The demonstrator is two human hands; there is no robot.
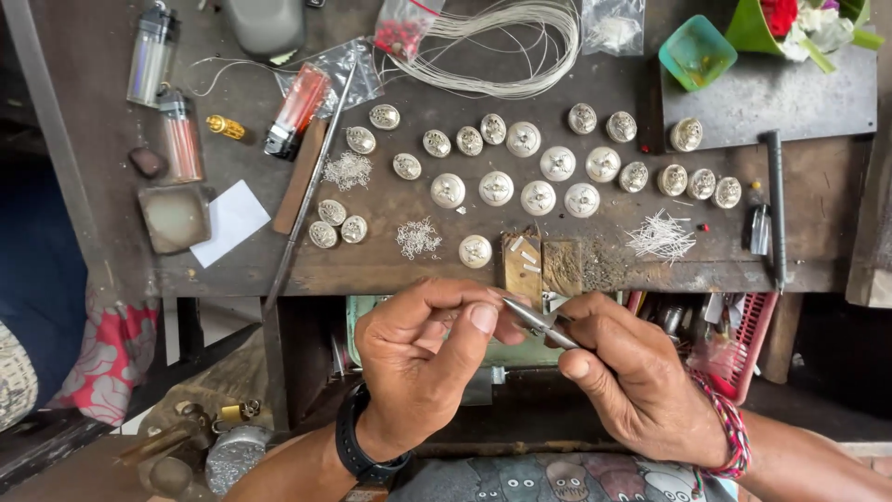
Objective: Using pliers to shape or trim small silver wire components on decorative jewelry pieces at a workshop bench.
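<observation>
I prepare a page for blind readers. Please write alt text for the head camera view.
Seen from above, a right hand holds small pliers whose tips meet the pinched fingers of the left hand, below the edge of a worn wooden workbench. On the bench lie many round silver beads, small heaps of wire bits and a coil of pale cord.

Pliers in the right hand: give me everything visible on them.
The pliers are slim, shiny grey metal with long tapered jaws that narrow to a fine tip. They lie tilted, tip up-left toward the left hand, whose thumb and fingertips meet at it. The right hand wraps the handles, hiding them. Whether the tip grips anything is too small to tell. They are held below the workbench edge.
</observation>
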